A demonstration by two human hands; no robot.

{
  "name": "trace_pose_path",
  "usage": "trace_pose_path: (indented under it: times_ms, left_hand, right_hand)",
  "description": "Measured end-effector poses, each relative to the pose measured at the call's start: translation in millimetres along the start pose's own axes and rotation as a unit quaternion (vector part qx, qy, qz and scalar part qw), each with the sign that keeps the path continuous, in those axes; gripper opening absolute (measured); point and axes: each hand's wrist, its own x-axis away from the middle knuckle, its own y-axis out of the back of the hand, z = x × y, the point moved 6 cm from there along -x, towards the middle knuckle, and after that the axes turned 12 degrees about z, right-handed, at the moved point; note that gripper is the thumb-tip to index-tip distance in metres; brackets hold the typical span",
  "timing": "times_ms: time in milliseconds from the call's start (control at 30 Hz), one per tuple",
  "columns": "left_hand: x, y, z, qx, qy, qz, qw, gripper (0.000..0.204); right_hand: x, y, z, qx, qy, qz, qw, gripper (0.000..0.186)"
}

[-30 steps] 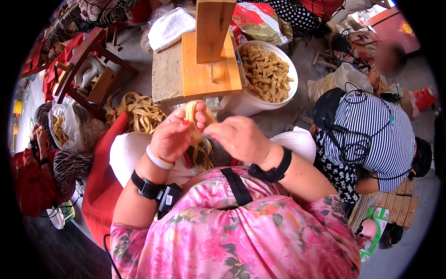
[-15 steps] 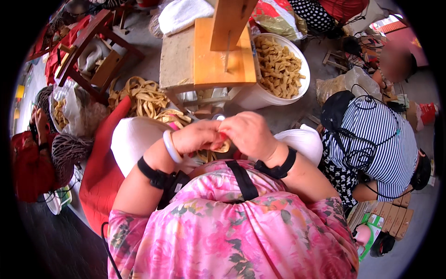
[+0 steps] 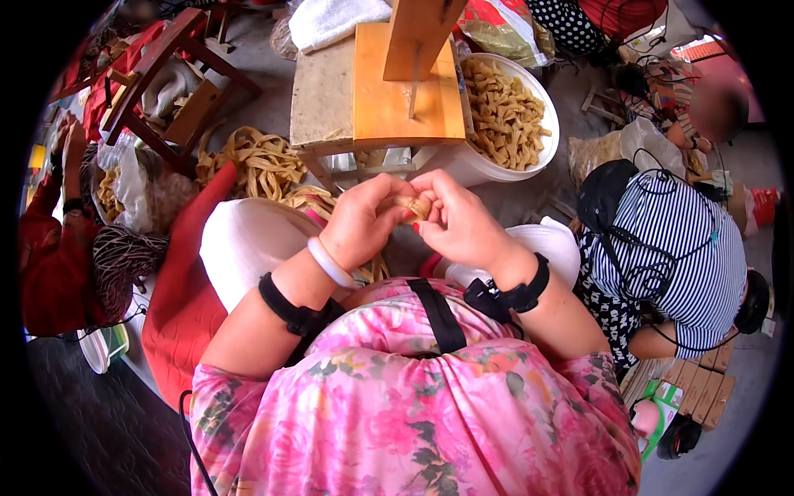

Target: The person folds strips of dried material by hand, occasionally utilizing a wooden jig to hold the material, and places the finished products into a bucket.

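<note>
Pinched between my two hands, above my lap, is a small tan piece of flat strip (image 3: 420, 207), folded or knotted. My left hand (image 3: 362, 217), with a pale bangle at its wrist, closes on the piece from the left. The fingers of my right hand (image 3: 463, 221) are curled round its other side, the thumb pressed on it. Long tan strips (image 3: 265, 165) lie in a loose heap ahead on the left, some trailing toward my knees. A white bucket (image 3: 554, 136) ahead on the right holds many short knotted tan pieces (image 3: 506, 116).
A wooden stand (image 3: 405, 116) with an upright post and a thin metal rod is directly ahead. A white towel (image 3: 339, 23) lies behind it. A person in a striped shirt (image 3: 670, 248) bends at the right; another in red (image 3: 62, 273) is at the left. Red cloth (image 3: 178, 322) covers something beside me.
Both hands have shifted forward and opened out around the piece, so its folded shape shows more. The person at the left has raised their arms.
</note>
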Motion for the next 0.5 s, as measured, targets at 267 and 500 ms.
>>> trace_pose_path:
  times_ms: [267, 500]
  left_hand:
    - [-4.9, -6.4, 25.2, 0.465, 0.083, 0.151, 0.869, 0.022]
    - [1.3, -2.0, 29.2, 0.414, 0.119, 0.036, 0.902, 0.011]
  right_hand:
    - [2.7, 9.5, 15.6, 0.093, 0.121, -0.107, 0.982, 0.018]
    - [2.2, -0.7, 21.5, 0.37, 0.111, -0.115, 0.915, 0.014]
